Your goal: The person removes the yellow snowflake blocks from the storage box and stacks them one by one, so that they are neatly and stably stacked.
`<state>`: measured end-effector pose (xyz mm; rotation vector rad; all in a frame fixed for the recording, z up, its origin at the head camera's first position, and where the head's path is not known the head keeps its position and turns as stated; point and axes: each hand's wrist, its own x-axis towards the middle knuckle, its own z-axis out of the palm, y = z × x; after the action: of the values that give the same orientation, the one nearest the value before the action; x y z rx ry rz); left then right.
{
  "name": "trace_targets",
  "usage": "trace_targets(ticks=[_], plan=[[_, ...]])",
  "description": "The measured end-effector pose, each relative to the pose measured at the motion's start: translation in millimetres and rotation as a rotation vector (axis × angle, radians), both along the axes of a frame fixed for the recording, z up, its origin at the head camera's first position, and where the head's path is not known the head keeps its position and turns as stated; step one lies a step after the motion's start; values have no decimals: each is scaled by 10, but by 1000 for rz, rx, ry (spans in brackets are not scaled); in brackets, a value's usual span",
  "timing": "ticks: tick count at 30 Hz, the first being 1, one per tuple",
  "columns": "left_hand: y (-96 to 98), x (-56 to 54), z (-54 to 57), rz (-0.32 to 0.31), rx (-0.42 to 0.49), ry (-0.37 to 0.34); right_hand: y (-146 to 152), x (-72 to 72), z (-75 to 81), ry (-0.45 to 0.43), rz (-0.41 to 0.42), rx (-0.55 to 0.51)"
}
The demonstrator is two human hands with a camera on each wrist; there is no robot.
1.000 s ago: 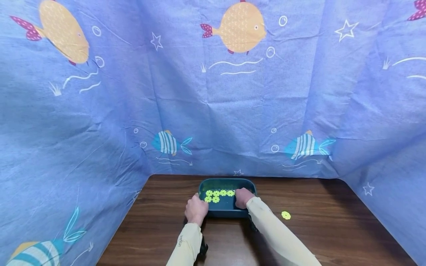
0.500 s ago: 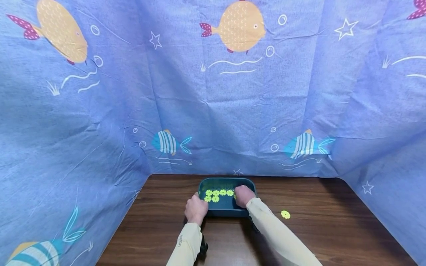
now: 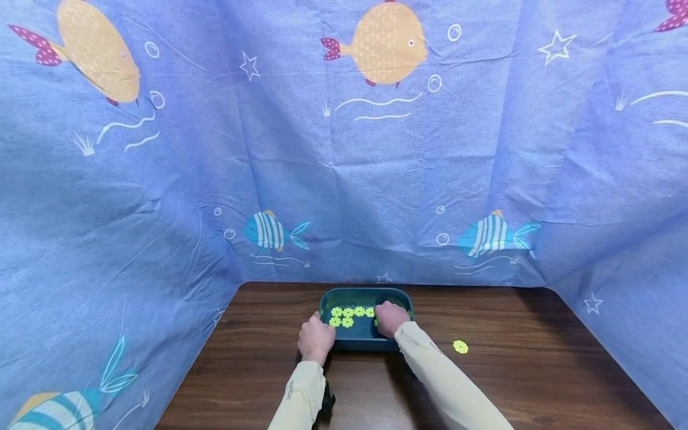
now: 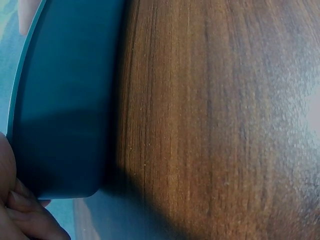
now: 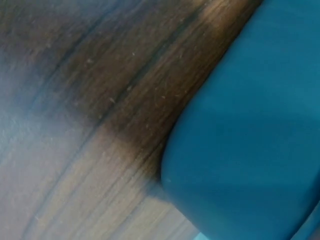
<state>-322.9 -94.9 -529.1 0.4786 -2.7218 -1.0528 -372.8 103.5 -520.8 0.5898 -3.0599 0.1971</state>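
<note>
A dark teal rectangular tray stands on the wooden table, its outer wall filling much of both wrist views. My left hand grips the tray's near left corner; in the left wrist view its fingers curl about that corner. Inside the tray, several flat yellow flower-shaped pieces lie in two rows toward the left. My right hand is curled down over the tray's right half. A bit of one yellow flower-shaped piece shows at its fingers, whose tips are hidden behind the hand.
Another yellow flower-shaped disc lies on the brown wooden table, right of the tray. Blue curtains printed with fish enclose the table at the back and both sides.
My right hand has shifted slightly left inside the tray, and part of a yellow flower-shaped piece now shows by its fingers. My left hand and the tray have stayed put.
</note>
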Motion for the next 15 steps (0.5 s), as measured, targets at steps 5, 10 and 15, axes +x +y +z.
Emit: trace_targets(ticks=[5, 10, 15], plan=[[-4, 8, -7, -1, 3, 5, -11, -8, -35, 45, 41, 42], [-3, 18, 3, -3, 13, 4, -11, -61, -103, 66, 38, 78], [-1, 19, 19, -3, 15, 1, -7, -73, -127, 74, 30, 76]])
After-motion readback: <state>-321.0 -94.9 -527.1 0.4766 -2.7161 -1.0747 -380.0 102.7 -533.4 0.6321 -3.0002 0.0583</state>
